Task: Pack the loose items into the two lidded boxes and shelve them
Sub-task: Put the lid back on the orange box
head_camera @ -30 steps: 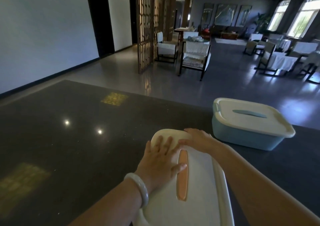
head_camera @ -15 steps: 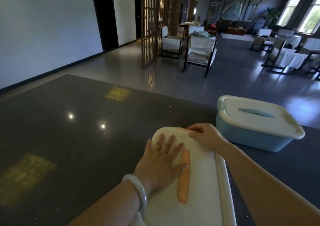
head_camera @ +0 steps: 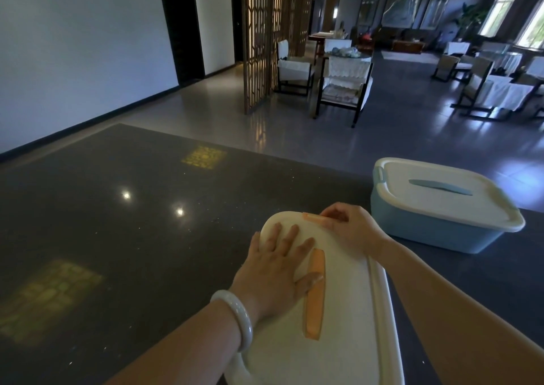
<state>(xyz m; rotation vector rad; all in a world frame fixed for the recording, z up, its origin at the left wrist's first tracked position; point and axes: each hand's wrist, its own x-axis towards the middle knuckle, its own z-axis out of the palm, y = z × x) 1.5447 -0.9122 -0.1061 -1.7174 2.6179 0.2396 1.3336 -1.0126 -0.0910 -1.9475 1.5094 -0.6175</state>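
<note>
Left grip [head_camera: 273, 266] flat, pressing white lid [head_camera: 347, 311]; right grip [head_camera: 353, 231] pinches orange latch [head_camera: 313, 217] at far end of lid's long axis

Left hand [head_camera: 273, 269] lies flat, fingers spread toward 12 o'clock; right hand [head_camera: 353, 228], at its 1 o'clock, pinches an orange latch [head_camera: 313, 217].

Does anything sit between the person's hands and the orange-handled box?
Nothing visible does. The left hand lies flat on the white lid, and the right hand grips the orange latch at its far end. The blue box stands apart to the right.
</note>
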